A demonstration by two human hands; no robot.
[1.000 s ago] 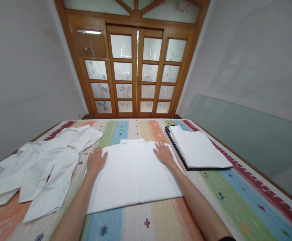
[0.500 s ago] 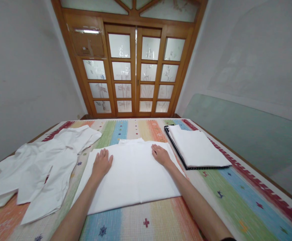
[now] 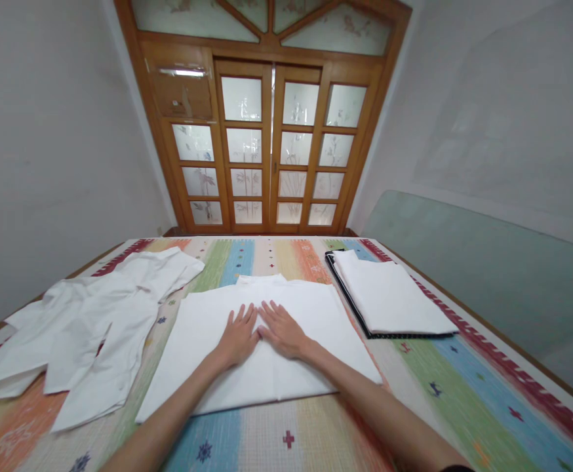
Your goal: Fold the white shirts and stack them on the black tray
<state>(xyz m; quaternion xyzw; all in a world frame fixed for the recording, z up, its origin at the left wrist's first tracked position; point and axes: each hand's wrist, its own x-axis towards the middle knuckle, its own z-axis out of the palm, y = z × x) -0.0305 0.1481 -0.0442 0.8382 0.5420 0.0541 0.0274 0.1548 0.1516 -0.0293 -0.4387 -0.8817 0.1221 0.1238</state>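
A white shirt [image 3: 306,373], folded into a broad flat shape with its collar edge at the far side, lies in front of me. My left hand [image 3: 240,335] rests flat on its middle, fingers stretched out. Beside it, my right hand [image 3: 281,329] also presses flat on the cloth, and the two hands meet at the thumbs. To the left lies another white shirt [image 3: 104,314], loose and rumpled. On the right sits a neatly folded white garment [image 3: 395,295] on top of a black one [image 3: 389,335].
Everything lies on a striped, patterned cloth [image 3: 247,439] covering the table. A pale green panel [image 3: 473,242] runs along the right wall. Beyond the table's far edge are wooden doors [image 3: 274,151] with frosted panes.
Both hands have slid inward from the shirt's left and right sides to its middle, where they now touch. The view has tilted slightly.
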